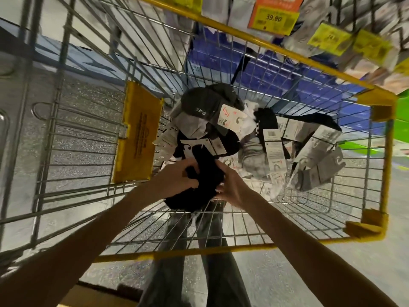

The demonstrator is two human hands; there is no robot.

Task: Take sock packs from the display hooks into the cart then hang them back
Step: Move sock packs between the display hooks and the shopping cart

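- Down at the near end of the cart [188, 251], the black sock pack [197, 196] sits low in the basket, sandwiched between both hands.
- Handling guess: soft, light, floppy fabric, nothing breakable, and not slippery. The bundle will probably sag if pinched at one corner, so for rehanging I'd go for the card header or hanger tab. Can't spot one on this pack from here, tbh.
- Left hand [174, 177] is curled over the pack's upper left side, fingers pressed into the fabric.
- Right hand [232, 189] clamps the right edge, fingertips tucked out of sight around it. So both are grasping it, neither loose.
- Just past the fingers is the rest of the pile: a dark grey pack [205, 100] on top, a light grey pack [318, 171] off to the right.
- Further out: a yellow placard [139, 134] on the cart wall, and blurry price tags [273, 18] up by the display.
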